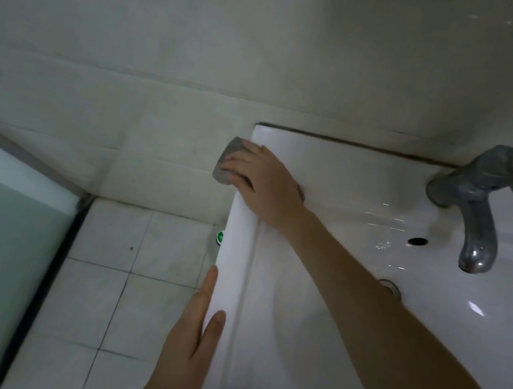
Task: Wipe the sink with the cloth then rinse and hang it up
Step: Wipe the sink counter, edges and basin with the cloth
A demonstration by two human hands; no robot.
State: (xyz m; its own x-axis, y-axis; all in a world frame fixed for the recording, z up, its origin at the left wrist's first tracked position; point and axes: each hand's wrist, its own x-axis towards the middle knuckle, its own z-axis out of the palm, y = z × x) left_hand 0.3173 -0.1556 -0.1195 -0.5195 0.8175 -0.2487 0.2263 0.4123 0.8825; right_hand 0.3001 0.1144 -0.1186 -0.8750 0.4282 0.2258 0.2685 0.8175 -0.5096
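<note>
Single head-worn wide-angle view, pitched steeply down into a bathroom corner.
The camera sits close above the white ceramic sink [229, 291] and looks down over its left rim. The basin fills the frame from 2 to 5 o'clock, with the dull grey metal tap [478, 209] at 3 o'clock. The pale tiled floor [99, 287] lies at 7 o'clock and the off-white tiled wall [171, 46] spans 12 o'clock.

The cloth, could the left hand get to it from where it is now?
Probably yes. The left hand rests on the left rim of the sink, and the cloth is farther along that same rim at the back corner, nothing between. The right hand is pressing on it, though.
</note>
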